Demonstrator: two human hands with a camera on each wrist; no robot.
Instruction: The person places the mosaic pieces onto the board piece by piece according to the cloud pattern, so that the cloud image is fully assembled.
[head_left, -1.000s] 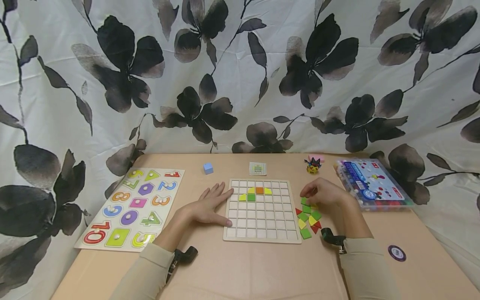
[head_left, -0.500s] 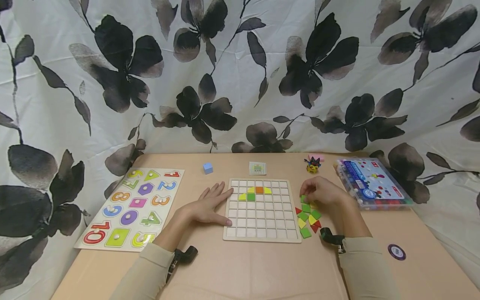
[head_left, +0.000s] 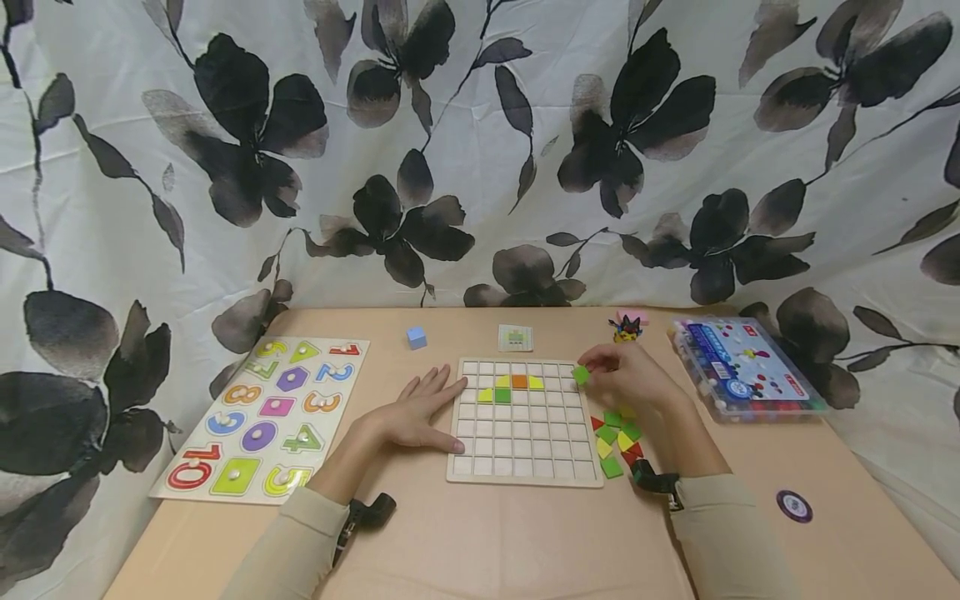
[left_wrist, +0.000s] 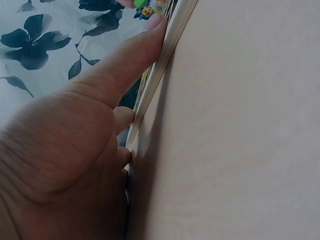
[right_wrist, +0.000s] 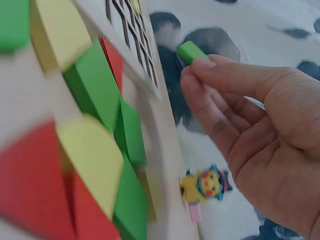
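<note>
My right hand (head_left: 626,375) pinches a green square tile (head_left: 581,375) between thumb and fingertips, raised at the upper right edge of the white grid board (head_left: 525,450). In the right wrist view the green tile (right_wrist: 191,51) sticks out past the thumb. My left hand (head_left: 408,417) rests with fingers spread against the board's left edge, its thumb on the frame. On the board lie several tiles: yellow ones, an orange square (head_left: 519,381) and a green square (head_left: 502,395). Beside the board's right edge is a loose pile of green, yellow and red tiles (head_left: 612,467).
A patterned card (head_left: 516,337) lies behind the board, with a blue cube (head_left: 416,337) to its left. A small figurine (head_left: 626,329) and a clear plastic case (head_left: 750,367) stand at the back right. A number puzzle board (head_left: 262,417) lies left; a round disc (head_left: 794,506) lies right.
My right hand has taken the green tile from the top of the pile and moved it up and left toward the board's edge. My left hand has stayed put.
</note>
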